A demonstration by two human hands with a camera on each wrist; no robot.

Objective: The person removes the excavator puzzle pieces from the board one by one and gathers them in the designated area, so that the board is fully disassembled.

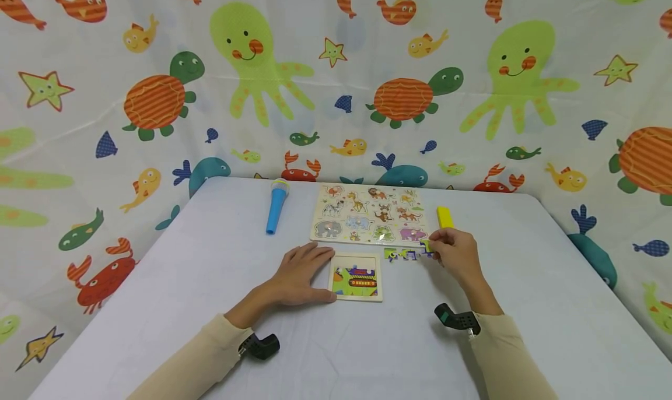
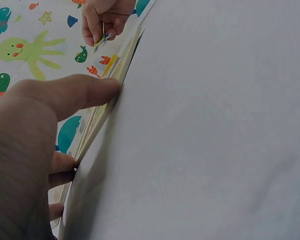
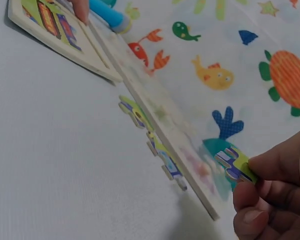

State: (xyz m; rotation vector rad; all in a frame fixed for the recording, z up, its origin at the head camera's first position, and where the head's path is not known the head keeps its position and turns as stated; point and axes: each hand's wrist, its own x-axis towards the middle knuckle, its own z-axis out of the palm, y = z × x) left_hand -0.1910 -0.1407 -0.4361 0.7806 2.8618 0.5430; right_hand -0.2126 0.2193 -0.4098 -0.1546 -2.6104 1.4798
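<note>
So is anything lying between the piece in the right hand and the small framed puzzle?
Yes. The right hand pinches a piece, and a short row of loose pieces lies on the table between it and the small puzzle, which the left hand steadies.

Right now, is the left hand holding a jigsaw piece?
No: the left hand rests flat beside the small wooden framed jigsaw puzzle; the right hand pinches the loose piece.

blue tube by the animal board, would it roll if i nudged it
Probably: the blue tube looks round and lies on its side on the smooth table. Its flared top may make it curve. It looks like light plastic, stiff rather than floppy.
</note>
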